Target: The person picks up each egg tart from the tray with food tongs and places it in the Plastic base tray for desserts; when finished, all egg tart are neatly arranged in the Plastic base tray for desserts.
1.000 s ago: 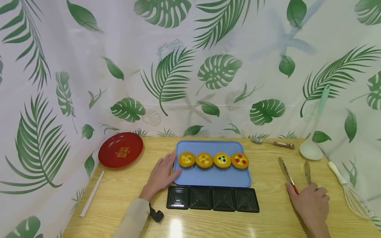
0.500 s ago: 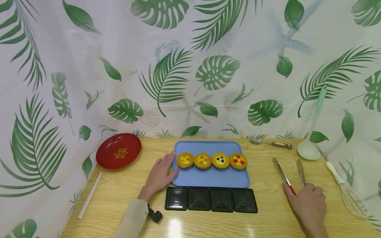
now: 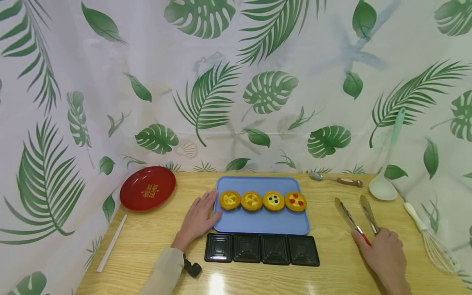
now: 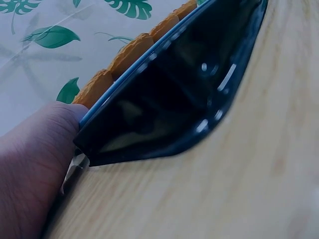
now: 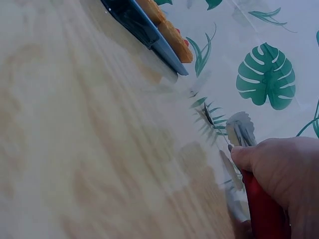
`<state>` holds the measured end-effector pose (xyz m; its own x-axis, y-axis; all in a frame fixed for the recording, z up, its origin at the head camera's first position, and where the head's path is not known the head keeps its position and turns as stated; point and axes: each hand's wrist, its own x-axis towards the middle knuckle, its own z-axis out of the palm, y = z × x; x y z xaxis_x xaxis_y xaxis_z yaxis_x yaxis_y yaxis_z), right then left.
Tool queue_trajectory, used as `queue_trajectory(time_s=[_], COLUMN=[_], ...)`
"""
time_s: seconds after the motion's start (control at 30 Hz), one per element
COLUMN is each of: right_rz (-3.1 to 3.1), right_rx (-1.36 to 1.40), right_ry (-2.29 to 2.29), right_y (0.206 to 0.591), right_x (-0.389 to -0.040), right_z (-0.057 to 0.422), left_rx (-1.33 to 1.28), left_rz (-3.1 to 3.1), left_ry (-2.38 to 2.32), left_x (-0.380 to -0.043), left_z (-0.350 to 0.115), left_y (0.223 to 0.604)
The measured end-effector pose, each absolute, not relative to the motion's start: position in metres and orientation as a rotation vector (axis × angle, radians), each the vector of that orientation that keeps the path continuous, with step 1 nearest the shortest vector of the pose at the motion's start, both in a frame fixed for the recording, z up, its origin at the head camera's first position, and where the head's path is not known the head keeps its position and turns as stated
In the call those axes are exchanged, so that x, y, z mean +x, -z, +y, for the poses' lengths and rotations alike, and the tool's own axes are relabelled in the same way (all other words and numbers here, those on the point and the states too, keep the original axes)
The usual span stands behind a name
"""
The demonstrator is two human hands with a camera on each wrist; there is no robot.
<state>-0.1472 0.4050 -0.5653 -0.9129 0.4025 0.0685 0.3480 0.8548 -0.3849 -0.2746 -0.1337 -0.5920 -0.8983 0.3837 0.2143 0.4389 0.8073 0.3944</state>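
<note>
My left hand (image 3: 197, 217) lies at the left edge of a blue tray (image 3: 262, 223), fingers straight and thumb touching its rim. A row of several egg tarts sits on the tray: two with yellow fruit pieces (image 3: 251, 200), one with blueberries (image 3: 273, 200), one with red pieces (image 3: 296, 201). On the right, my right hand (image 3: 385, 256) holds metal tongs (image 3: 346, 212) with a red handle (image 5: 264, 209). The tongs' arms stand apart with nothing between their tips, which point away from me, to the right of the tray.
A black tray (image 3: 261, 248) of several square compartments lies in front of the blue one. At left are a red plate (image 3: 147, 186) and chopsticks (image 3: 112, 243). A spoon (image 3: 337, 179), a ladle (image 3: 383, 188) and a whisk (image 3: 429, 235) lie at the right and back.
The tips of the tongs have swung slightly left and come a little closer together. The left hand, tray and tarts have stayed put.
</note>
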Motion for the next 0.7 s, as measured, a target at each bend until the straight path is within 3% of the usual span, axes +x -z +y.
queue_trajectory(time_s=[0.27,0.7], right_rz=[-2.872,-2.89], right_rx=[-0.452,-0.129], right_ry=[-0.672,-0.57], right_y=[0.556,0.54], right_x=[-0.142,-0.145], right_z=[0.402,0.348], left_rx=[-0.648,-0.652], left_rz=[-2.873,-2.87], left_ry=[0.679,0.686], left_x=[-0.273,-0.273], left_z=[-0.133,-0.131], left_y=[0.591,0.592])
